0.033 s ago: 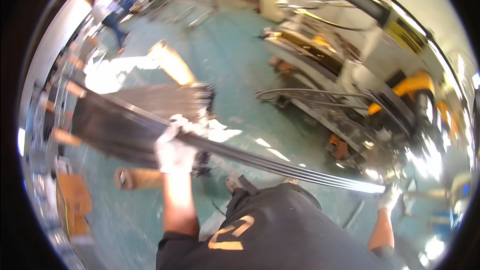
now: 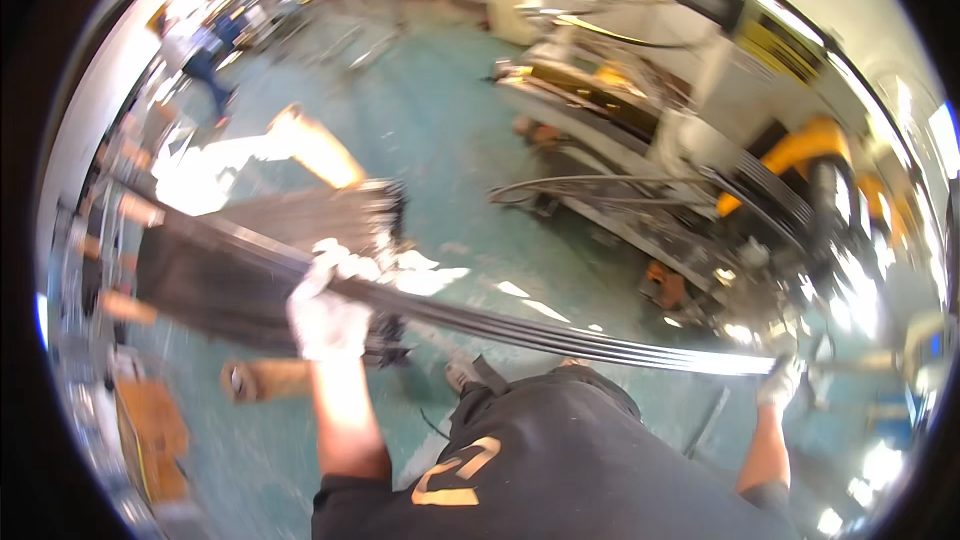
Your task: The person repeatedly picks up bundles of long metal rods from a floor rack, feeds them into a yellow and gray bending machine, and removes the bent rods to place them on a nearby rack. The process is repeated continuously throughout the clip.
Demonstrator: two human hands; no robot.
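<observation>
A bundle of long, dark, shiny strips [image 2: 530,333] crosses in front of my body from far left to right, sagging slightly. My left hand [image 2: 330,318], in a white glove, is closed around it near the middle. My right hand [image 2: 782,382], also gloved, grips its right end. The bundle's far left end passes over a stack of similar dark strips [image 2: 215,285], where the two are hard to tell apart. Glare and blur hide some of my left fingers.
Light-brown round bars [image 2: 275,380] stick out around the stack. A brown board [image 2: 150,430] is at the lower left. Machinery with a long metal bed [image 2: 620,225] and a yellow-and-black part [image 2: 815,155] fills the right side. Another person [image 2: 200,65] is at the far left.
The view has turned slightly, shifting the surroundings left. My left hand and the strips have moved a little left in the picture; both hands keep their grip.
</observation>
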